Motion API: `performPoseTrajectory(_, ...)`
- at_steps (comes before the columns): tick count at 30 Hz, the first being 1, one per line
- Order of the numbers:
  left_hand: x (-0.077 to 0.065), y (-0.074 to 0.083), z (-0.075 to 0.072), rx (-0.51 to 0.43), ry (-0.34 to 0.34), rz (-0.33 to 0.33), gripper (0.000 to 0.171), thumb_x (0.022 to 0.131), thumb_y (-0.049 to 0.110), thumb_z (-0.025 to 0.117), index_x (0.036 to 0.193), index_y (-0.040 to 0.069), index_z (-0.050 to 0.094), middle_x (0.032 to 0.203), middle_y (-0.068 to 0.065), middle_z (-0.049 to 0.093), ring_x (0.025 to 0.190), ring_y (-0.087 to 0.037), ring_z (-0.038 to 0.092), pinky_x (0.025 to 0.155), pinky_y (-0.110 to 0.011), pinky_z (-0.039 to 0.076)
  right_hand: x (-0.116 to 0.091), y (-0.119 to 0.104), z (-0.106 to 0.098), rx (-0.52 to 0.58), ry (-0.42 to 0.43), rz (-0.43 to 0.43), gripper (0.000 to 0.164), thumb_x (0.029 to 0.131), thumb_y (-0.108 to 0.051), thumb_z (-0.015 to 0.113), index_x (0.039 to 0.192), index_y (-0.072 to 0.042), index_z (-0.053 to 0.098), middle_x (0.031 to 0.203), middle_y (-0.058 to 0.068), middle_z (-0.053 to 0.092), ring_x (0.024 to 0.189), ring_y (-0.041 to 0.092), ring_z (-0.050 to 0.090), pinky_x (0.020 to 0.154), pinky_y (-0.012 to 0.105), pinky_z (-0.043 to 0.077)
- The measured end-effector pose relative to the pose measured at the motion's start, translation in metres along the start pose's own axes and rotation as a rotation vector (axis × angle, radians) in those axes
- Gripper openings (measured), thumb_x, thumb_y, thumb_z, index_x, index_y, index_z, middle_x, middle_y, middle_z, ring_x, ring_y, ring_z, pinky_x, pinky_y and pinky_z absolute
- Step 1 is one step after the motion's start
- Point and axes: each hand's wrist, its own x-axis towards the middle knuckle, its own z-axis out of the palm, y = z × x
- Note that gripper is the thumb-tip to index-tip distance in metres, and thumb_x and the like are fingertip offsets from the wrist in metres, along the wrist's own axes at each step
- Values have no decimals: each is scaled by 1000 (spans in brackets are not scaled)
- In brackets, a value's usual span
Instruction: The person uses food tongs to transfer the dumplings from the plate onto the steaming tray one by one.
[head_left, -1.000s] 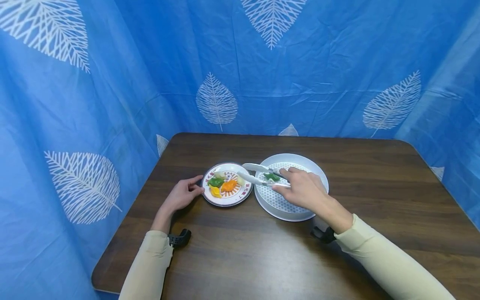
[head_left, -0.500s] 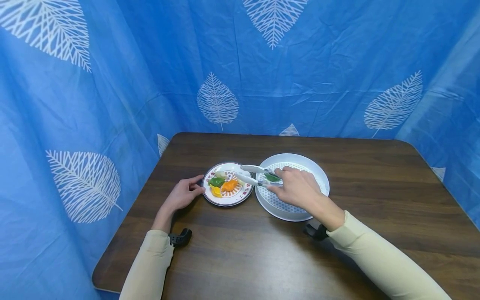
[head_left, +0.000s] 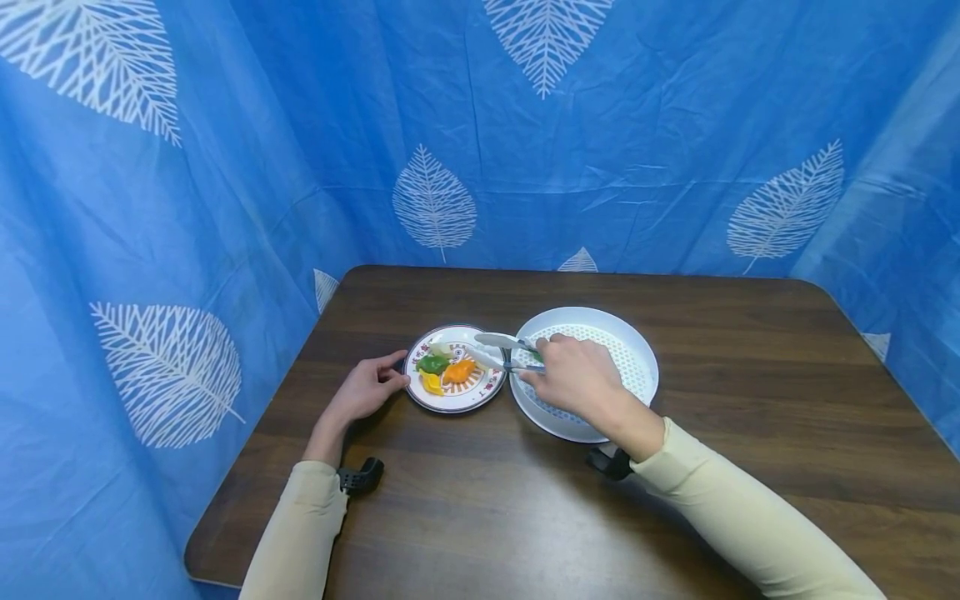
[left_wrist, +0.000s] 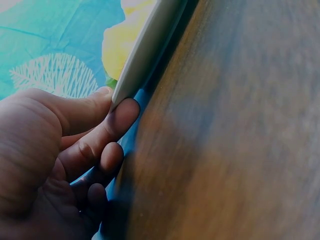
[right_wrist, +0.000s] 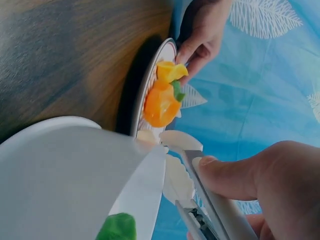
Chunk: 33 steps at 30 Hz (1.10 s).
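My left hand (head_left: 363,387) pinches the left rim of a patterned white plate (head_left: 453,407) between thumb and fingers, as the left wrist view shows closely. Dumpling-like pieces lie on the plate: an orange one (head_left: 459,372), a yellow one (head_left: 431,382), a green one (head_left: 432,363) and pale ones. My right hand (head_left: 581,383) grips tongs (right_wrist: 212,192) with metal arms and white tips. Those tips stand apart over the plate's right side, close to a pale piece (right_wrist: 147,137). Another green piece (right_wrist: 117,227) sits in the white round steamer tray (head_left: 636,346), partly hidden by my right hand.
The steamer tray, with its perforated base, stands right beside the plate on a dark wooden table (head_left: 750,375). A blue curtain (head_left: 637,125) with white leaf prints hangs behind and to the left.
My right hand has moved left with the tongs, bringing their tips further over the plate. The left hand and the plate stay in place.
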Motion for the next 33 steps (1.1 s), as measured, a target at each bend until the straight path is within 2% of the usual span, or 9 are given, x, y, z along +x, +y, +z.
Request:
performPoseTrajectory(8,0,-1,0,-2,2,6,59,101,28,67,156,18,47,96,-6,70,87,-24,56,86,-37,44,0,-5,1,-12,16,-11,43,91,-51,72,110,-12,74,73,0,59,62,20,52,50,33,42)
performPoseTrajectory(19,0,-2,1,-3,6,-7,59,101,29,67,156,19,48,96,-6,70,89,-24,56,86,-38,44,-2,-3,7,47,55,-51,34,91,-46,76,107,-16,77,67,-3,56,59,19,51,47,32,38)
performPoseTrajectory(27,1,-3,1,-2,1,-6,60,101,30,67,156,18,47,97,-6,71,90,-24,57,87,-38,45,-4,5,3,92,12,-19,41,91,-47,75,121,-19,76,72,-2,60,64,19,51,49,31,38)
performPoseTrajectory(33,2,-4,0,-7,-3,1,60,101,29,67,156,18,47,98,-6,71,92,-24,58,92,-40,46,-6,14,-8,127,33,-1,47,91,-50,74,129,-22,73,79,0,66,66,21,53,51,33,37)
